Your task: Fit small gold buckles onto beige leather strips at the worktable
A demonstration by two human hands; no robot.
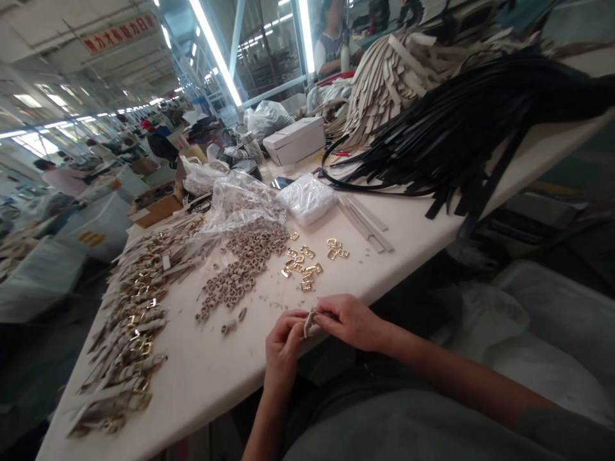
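At the table's front edge my left hand (284, 342) and my right hand (348, 322) come together, both closed on a short beige strap (309, 324). My left thumb and fingers pinch its near side, and my right fingers press on its other end. A bit of gold shows at the strap's top, too small to make out. Just beyond my hands lie several loose gold buckles (307, 275). To their left spreads a heap of small beige strap loops (240, 269), with a few loops (229, 326) apart from it, nearer to me.
Beige straps with gold buckles (139, 320) line the table's left side. Flat beige strips (368, 224) lie beyond the buckles. Black straps (446, 128) and beige straps (384, 83) are piled right and back. A white box (295, 141) and plastic bags (307, 198) stand behind. Other people work farther off.
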